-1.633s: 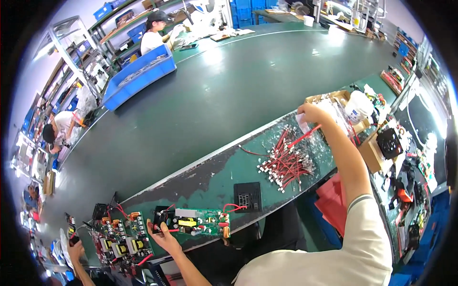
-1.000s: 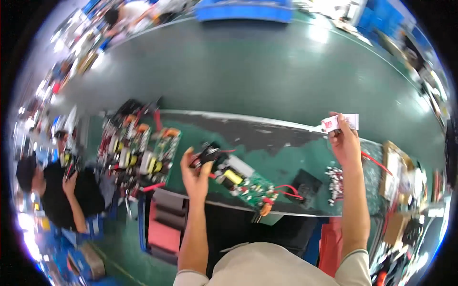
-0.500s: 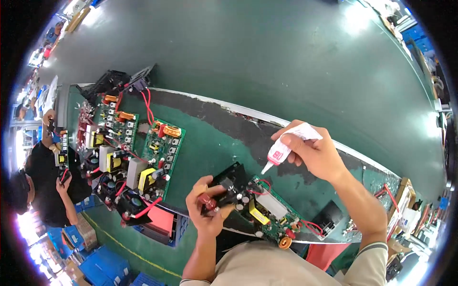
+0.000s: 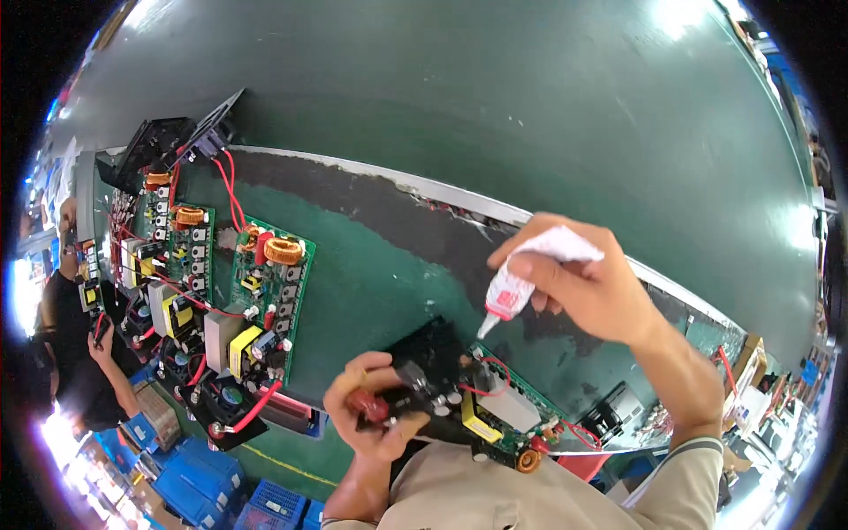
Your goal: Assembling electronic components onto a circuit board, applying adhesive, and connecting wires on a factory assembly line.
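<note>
My right hand (image 4: 579, 283) is closed around a white squeeze tube (image 4: 511, 290) with red markings, its nozzle tilted down. The nozzle tip hovers above the near edge of a green circuit board (image 4: 548, 403), apart from it as far as I can see. Closed around a black end panel (image 4: 428, 344) with a red terminal (image 4: 367, 405) is my left hand (image 4: 375, 420). Red wires (image 4: 499, 375) run between panel and board. The board carries a yellow transformer (image 4: 480, 417), a grey block and a copper coil (image 4: 528, 460). My fingers partly hide the panel.
Several similar boards (image 4: 300, 265) stand crowded at the left, with black panels (image 4: 159, 146) behind them. A small black fan (image 4: 614, 413) lies right of my board. Another person (image 4: 66, 353) works at the far left. Blue crates (image 4: 199, 490) sit on the floor.
The view has shifted, so the boards at left appear farther left. My left hand has turned the panel slightly, and the nozzle is a little lower and closer to it.
</note>
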Tool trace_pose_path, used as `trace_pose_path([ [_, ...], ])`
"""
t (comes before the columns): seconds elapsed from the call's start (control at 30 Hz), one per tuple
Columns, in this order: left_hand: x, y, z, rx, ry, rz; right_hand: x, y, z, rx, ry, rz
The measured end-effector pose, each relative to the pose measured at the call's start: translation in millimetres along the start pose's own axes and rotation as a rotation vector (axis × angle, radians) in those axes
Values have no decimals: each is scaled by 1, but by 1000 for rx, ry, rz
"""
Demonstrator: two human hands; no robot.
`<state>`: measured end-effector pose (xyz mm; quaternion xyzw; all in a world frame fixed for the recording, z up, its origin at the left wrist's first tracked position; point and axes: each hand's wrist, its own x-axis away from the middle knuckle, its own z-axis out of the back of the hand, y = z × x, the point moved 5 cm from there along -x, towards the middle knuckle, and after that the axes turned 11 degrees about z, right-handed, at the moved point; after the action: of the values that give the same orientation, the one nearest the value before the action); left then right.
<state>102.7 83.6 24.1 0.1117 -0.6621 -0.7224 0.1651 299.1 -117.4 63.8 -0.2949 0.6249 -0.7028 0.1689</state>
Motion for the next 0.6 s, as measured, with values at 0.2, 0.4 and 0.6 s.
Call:
trace_pose_path([
  [0.2,-24,101,-10,-480,206,-460,16,-1,22,-90,144,52],
  [0.4,-43,132,-88,-1181,-466,-498,50,-6,39,-66,270,61],
  [0.6,-48,118,-74,-898,-276,-333,82,-9,37,-125,320,107],
])
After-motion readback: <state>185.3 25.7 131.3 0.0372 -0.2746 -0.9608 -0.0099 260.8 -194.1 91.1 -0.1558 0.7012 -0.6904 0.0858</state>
